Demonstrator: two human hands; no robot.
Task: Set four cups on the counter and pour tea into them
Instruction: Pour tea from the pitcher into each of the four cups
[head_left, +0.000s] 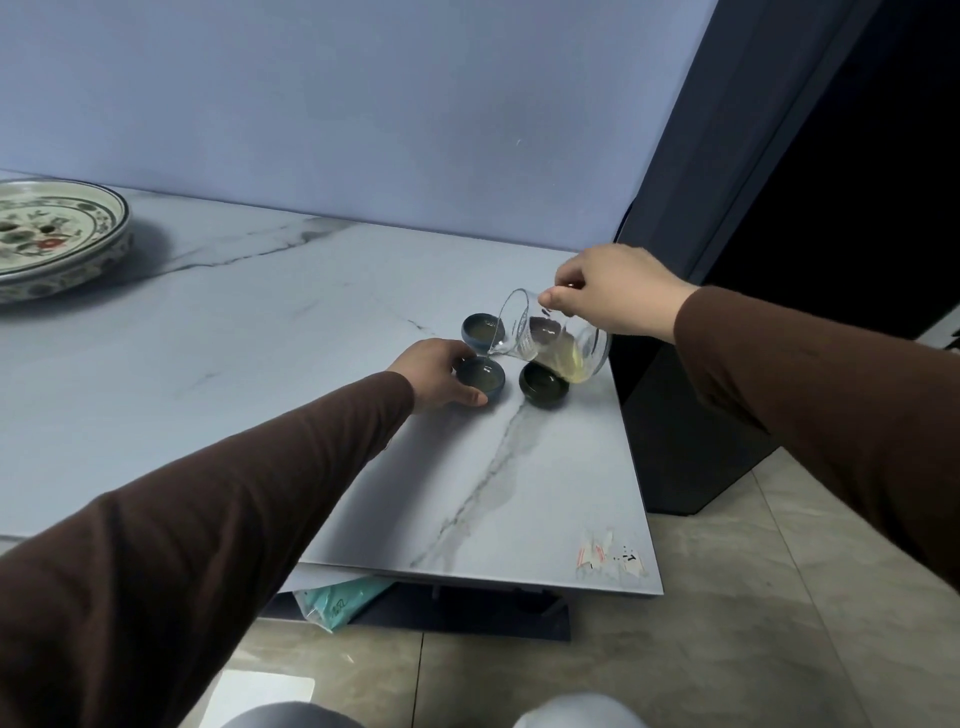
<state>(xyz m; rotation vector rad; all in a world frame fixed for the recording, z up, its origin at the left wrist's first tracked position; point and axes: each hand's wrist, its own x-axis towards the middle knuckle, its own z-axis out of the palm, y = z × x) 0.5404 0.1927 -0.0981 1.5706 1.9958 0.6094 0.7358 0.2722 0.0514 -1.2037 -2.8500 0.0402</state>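
Note:
Small dark teacups stand close together on the marble counter (260, 322) near its right end. My left hand (434, 371) grips the near-left blue cup (480, 378) by its side. My right hand (613, 291) holds a clear glass pitcher (556, 340) tilted to the left, and a thin stream of yellow tea runs from its spout into that cup. Behind it sits another blue cup (480, 328) with tea in it. A dark green cup (544, 391) stands to the right, under the pitcher. Through the glass I see a further cup (545, 330), partly hidden.
A large painted ceramic plate (47, 241) rests at the far left of the counter. The counter's right edge (631, 447) runs just beside the cups, with a dark cabinet and tiled floor beyond. A blue wall backs the counter.

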